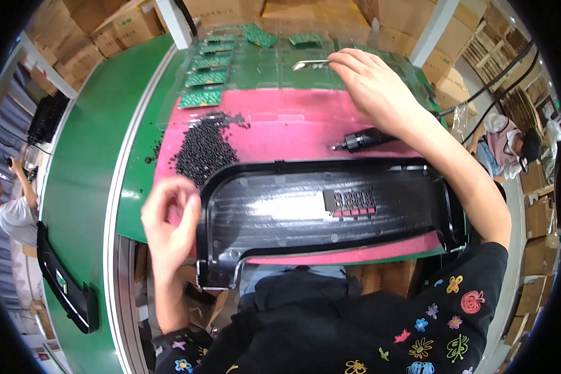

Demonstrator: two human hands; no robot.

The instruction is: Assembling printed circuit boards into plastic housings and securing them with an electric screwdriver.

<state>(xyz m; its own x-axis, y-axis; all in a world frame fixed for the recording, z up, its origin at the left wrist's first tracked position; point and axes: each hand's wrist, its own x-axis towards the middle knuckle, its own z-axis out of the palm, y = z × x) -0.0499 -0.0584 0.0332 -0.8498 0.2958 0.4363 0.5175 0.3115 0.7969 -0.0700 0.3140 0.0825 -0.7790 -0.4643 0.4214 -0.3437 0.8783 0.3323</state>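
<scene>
Left hand (169,215) at shell edge (206,240); right hand (380,88) beyond, bare mat (280,142) between.

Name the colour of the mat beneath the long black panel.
The mat is bright pink, seen best in the head view.

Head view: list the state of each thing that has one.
Black shell, hollow side up
Second shell, green board inside
Screwdriver, lying down, bit leftward
Black pieces, loosely heaped
Tray, partly filled
Boards, on the tray, one askew
Right hand, holding a thin piece
Left hand, curled, contents unclear
</scene>
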